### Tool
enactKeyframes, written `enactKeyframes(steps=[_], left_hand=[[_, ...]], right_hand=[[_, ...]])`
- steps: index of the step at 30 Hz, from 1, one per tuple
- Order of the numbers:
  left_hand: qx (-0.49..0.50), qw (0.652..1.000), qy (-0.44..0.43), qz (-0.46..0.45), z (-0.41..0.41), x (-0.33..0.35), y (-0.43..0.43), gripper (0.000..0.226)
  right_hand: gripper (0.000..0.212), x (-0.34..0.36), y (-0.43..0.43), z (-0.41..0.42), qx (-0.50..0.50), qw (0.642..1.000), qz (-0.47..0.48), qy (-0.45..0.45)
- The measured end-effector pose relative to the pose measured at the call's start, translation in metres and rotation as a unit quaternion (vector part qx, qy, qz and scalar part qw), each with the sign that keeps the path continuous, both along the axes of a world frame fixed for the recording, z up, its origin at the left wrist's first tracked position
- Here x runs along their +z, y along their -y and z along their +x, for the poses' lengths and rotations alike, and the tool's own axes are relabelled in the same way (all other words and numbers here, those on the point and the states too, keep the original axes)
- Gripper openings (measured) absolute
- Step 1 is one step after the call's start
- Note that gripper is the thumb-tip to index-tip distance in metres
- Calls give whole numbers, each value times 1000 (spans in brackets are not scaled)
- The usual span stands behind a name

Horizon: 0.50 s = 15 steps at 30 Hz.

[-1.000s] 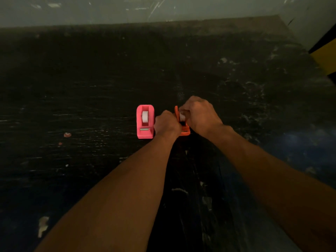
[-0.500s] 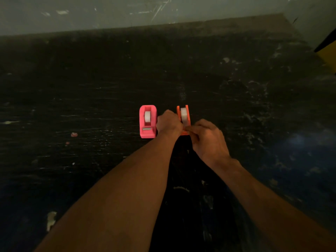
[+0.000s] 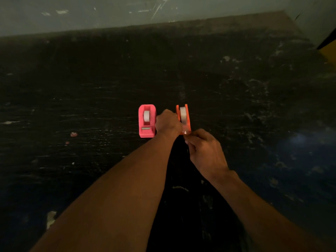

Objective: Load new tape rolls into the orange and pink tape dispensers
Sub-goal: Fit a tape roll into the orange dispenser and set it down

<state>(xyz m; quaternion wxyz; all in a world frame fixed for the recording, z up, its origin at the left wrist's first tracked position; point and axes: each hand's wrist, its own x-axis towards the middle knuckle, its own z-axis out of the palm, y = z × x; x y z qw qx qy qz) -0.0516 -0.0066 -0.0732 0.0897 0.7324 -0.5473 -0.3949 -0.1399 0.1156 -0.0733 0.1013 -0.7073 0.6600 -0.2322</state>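
Head view only. Right hand point(image 3: 205, 151) pulled back toward the body since a second ago, off the top of the orange dispenser point(image 3: 183, 119) and now just at its near end, beside the cutter. White roll point(image 3: 183, 115), hidden under that hand before, now exposed and seated upright between the orange side walls. Probably means loading done on this one and the tape end being drawn forward to the blade. Right fingertips point(image 3: 188, 138) pinched together, touching the near tip of the orange dispenser; perhaps clamped on a clear tape end, too faint to confirm. Left hand point(image 3: 168, 123) unmoved, curled closed against the left wall of the orange dispenser, steadying it; thumb side hidden, so exact hold unclear. Pink dispenser point(image 3: 147, 120) just left of the orange one, the left hand between them, with its own white roll point(image 3: 146, 116) already sitting in the cradle and untouched. Both resting on the dark scuffed floor point(image 3: 91, 88), well short of the wall beyond the orange dispenser. Small pink scrap point(image 3: 73, 134) lying well left of the orange dispenser, past the pink one.
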Motion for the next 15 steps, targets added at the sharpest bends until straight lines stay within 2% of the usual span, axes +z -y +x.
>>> enactKeyframes(steps=[8, 15], left_hand=[[-15, 1000, 8, -4, 1, 1, -1, 53], [-17, 1000, 18, -3, -1, 1, -1, 46]], right_hand=[[14, -12, 11, 4, -7, 999, 13, -39], [23, -11, 10, 0, -15, 999, 8, -48]])
